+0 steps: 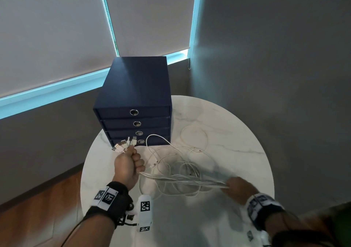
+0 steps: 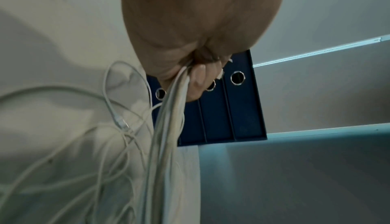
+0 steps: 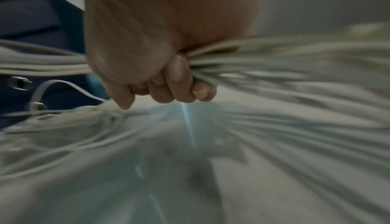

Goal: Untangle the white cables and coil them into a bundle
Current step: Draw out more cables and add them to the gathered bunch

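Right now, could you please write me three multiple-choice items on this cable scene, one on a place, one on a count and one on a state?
1. Where does the blue drawer box stand?
A. At the table's far left edge
B. On the floor
C. Under the table

2. How many drawers with ring pulls does the box show?
A. Two
B. Four
C. Six

3. How do the white cables run between the left hand and the right hand?
A. Wound into a finished coil
B. Stretched as one strand bundle, loose loops still on the table
C. Lying untouched

Answers:
1. A: the head view shows the box on the marble top, by its far left rim.
2. B: four ring pulls are stacked down its front.
3. B: both hands grip the bundle, the plugs fan out of the left fist, and loops sprawl behind.
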